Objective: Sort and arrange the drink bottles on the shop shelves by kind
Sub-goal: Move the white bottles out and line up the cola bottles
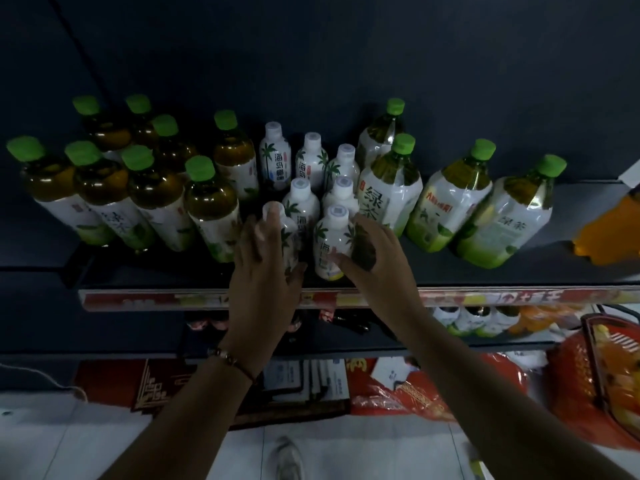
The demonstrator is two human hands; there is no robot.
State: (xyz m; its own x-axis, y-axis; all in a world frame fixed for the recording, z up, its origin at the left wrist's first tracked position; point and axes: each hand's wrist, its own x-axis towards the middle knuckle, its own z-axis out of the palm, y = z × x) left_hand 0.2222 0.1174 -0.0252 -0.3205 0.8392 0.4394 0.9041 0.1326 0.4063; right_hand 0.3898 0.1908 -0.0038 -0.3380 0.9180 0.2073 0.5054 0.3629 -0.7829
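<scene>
A person's two bare hands work at a dark shop shelf (519, 271) stocked with drink bottles. At the left of the shelf stands a cluster of green-capped tea bottles (156, 188) with amber liquid and white labels, packed close together in rows. In the middle, a group of small white bottles (311, 161) printed with palm trees fills the gap beside them. The left hand (266, 268), a beaded bracelet (230, 360) on its wrist, wraps its fingers round the front-left white bottle (289, 237), which stands at the shelf's front edge. Just beside it, the right hand (367, 247) curls round the side of the front-right white bottle (330, 244), thumb across the lower label, the bottle upright and touching its neighbour behind. To the right stand four larger green-capped bottles (450, 206) with pale green-and-white wrappers, leaning apart in the wide-angle view. At the far right edge an orange bottle (606, 230) is partly cut off. Below the shelf's red price strip (207, 299), a lower shelf holds more bottles, and a red basket (599, 386) sits at lower right.
</scene>
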